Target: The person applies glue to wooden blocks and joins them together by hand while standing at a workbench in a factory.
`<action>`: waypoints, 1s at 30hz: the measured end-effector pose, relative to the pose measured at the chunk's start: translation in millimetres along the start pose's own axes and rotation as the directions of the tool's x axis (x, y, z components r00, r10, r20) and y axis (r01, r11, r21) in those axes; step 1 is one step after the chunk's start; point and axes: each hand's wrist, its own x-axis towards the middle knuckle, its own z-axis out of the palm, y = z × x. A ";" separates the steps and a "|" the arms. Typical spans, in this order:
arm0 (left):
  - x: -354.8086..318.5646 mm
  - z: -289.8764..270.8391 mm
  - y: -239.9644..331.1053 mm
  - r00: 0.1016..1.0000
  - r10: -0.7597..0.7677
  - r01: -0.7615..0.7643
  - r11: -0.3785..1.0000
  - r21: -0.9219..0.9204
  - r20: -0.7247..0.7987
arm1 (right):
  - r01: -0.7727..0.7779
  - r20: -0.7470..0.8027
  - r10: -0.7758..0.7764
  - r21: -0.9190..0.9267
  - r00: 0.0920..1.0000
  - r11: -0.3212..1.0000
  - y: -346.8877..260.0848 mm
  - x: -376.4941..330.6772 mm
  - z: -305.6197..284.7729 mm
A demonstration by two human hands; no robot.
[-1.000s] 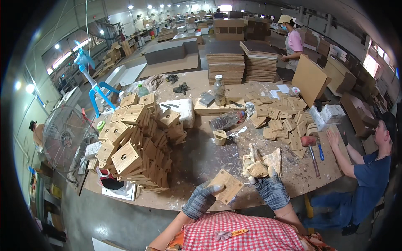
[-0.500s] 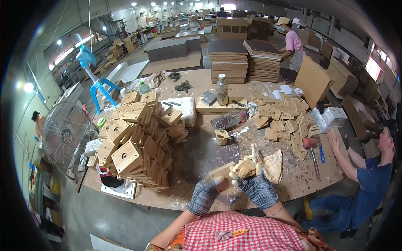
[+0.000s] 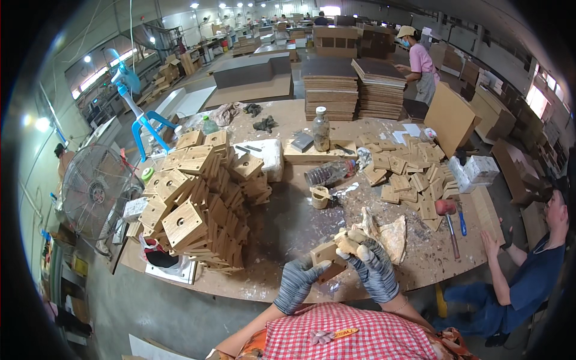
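At table's near edge, head view: left hand (image 3: pixel 298 287) is gripping a small wood block (image 3: pixel 327 260) from below, while right hand (image 3: pixel 373 270) is pinching a rag (image 3: pixel 347 242) on the block's top. A stack of wood squares (image 3: pixel 198 210) is sitting to the left, w/ a crumpled cloth (image 3: pixel 393 234) just right of the hands.

Both arms come up from the bottom edge, bare near the elbows. Each hand wears a grey striped glove. The left hand (image 3: pixel 298 283) is low, palm turned up, its fingers curled in a grip with the thumb pointing toward the other hand. The right hand (image 3: pixel 373 267) sits a bit higher and just beside it, wrist bent, fingers (image 3: pixel 359 247) folded over at the top, so its grip is closed too. The two hands are almost touching, held in front of the chest.
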 end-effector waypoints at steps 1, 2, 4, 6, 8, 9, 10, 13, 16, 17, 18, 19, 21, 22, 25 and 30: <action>-0.8 3.2 3.3 1.000 0.000 0.000 1.000 0.001 0.005 | 0.057 0.017 -0.055 -0.184 0.998 0.981 -2.0 -0.5 0.1; -2.7 6.8 9.3 0.998 0.059 -0.059 0.998 0.035 -0.004 | 0.059 0.012 -0.058 -0.185 0.998 0.981 -2.2 -0.4 3.1; -3.2 9.5 7.1 0.993 0.118 -0.117 0.991 0.070 -0.013 | 0.357 0.154 -0.323 -0.435 0.934 0.827 -0.3 1.2 14.7; -0.9 7.6 -12.3 0.969 0.229 -0.222 0.971 0.089 -0.090 | 0.415 0.255 -0.327 -0.593 0.910 0.690 -6.9 1.8 23.9; 3.0 7.5 -20.9 0.974 0.209 -0.203 0.977 0.068 -0.092 | 0.434 0.332 -0.280 -0.705 0.901 0.561 4.1 2.5 23.4; 3.7 7.6 -22.6 0.977 0.188 -0.184 0.982 0.050 -0.098 | 0.441 0.365 -0.249 -0.779 0.897 0.446 0.7 2.5 24.7; 3.6 7.3 -22.3 0.977 0.189 -0.185 0.982 0.049 -0.095 | 0.440 0.364 -0.251 -0.780 0.897 0.444 2.8 2.7 22.4; -1.1 8.5 -13.1 0.981 0.179 -0.176 0.983 0.054 -0.072 | 0.490 0.420 -0.261 -0.806 0.869 0.332 8.3 3.8 16.0; -9.5 14.3 8.1 0.995 0.095 -0.100 0.979 -0.176 -0.038 | 0.437 0.340 -0.285 -0.789 0.896 0.433 6.5 3.3 15.0; -9.7 13.7 8.3 0.996 0.081 -0.086 0.988 -0.132 -0.042 | 0.421 0.324 -0.281 -0.797 0.903 0.434 7.7 4.0 11.5; -10.1 13.0 8.2 0.997 0.066 -0.070 0.994 -0.088 -0.048 | 0.404 0.308 -0.276 -0.804 0.910 0.436 9.2 4.7 7.5; -10.6 13.0 8.8 0.997 0.067 -0.070 0.994 -0.086 -0.045 | 0.404 0.307 -0.278 -0.805 0.910 0.435 11.1 5.4 2.1; -12.6 13.2 10.6 0.996 0.076 -0.078 0.996 -0.041 -0.044 | 0.340 0.235 -0.298 -0.861 0.925 0.378 14.5 5.5 -9.1; -13.6 12.6 11.1 0.996 0.074 -0.076 0.996 -0.039 -0.046 | 0.341 0.236 -0.296 -0.859 0.926 0.381 14.8 5.6 -11.9; -15.2 10.9 13.8 0.999 0.037 -0.039 0.992 -0.122 -0.015 | 0.305 0.192 -0.318 -0.882 0.929 0.358 6.6 7.2 -17.5; -16.4 5.5 26.4 0.991 -0.059 0.092 0.954 -0.285 0.123 | 0.209 0.039 -0.288 -0.779 0.957 0.591 4.1 4.9 -35.1</action>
